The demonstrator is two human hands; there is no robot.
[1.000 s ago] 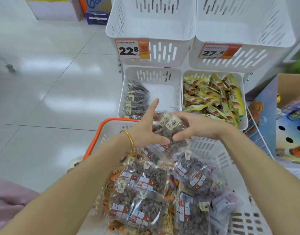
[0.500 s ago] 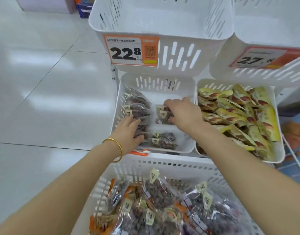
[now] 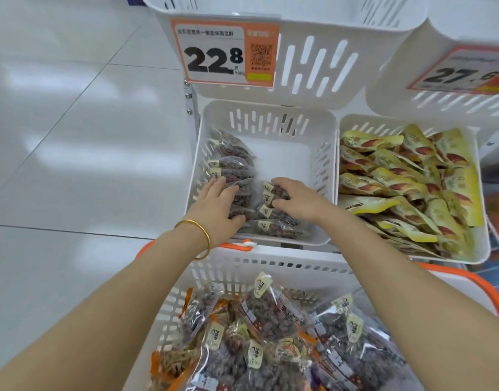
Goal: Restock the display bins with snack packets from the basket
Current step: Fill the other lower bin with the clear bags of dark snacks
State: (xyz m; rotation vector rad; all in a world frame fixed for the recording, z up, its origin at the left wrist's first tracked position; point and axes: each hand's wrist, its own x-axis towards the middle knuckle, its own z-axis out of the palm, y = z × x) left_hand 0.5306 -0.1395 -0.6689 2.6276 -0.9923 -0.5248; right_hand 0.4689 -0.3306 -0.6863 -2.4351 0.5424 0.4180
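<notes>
Hands apart: left hand [image 3: 217,204], fingers flat, rests on the row of clear snack packets [image 3: 231,162] along the display bin's [image 3: 326,131] left wall. The right hand [image 3: 297,200] pinches a packet [image 3: 273,193] mid-bin. Below, basket [image 3: 271,262] of more packets; yellow packets [image 3: 398,179] lie further right.

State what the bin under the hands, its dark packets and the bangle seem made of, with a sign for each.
Bin: probably moulded plastic, white, smooth, faintly glossy, with cut slots. Packets: clear glossy plastic film; dark contents show through, and it glints. Bangle: seemingly metal, gold-coloured and polished; solid gold or plated cannot be told.
</notes>
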